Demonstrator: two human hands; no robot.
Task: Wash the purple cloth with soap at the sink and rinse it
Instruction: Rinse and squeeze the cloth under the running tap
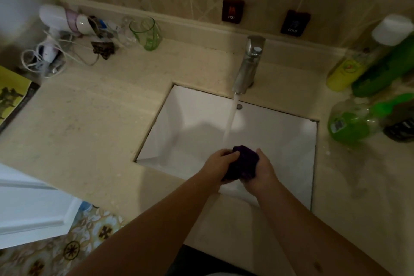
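Far left on the tabletop [94, 123]: white hair dryer [65, 20] with its cord tangled beside it, then a green glass [146, 33] upright near the back wall. Sink [190, 119] sits right of centre, faucet [248, 65] running, stream falling toward my hands. My left hand [218, 167] has its grip curled round the left side of the purple cloth [243, 163]. Cloth is bunched up, held over the basin's front part just below the stream. My right hand [263, 173] grips the cloth's right side, fingers wrapped round it. Far right: yellow bottle [342, 74] and green bottles [351, 125] on the tabletop.
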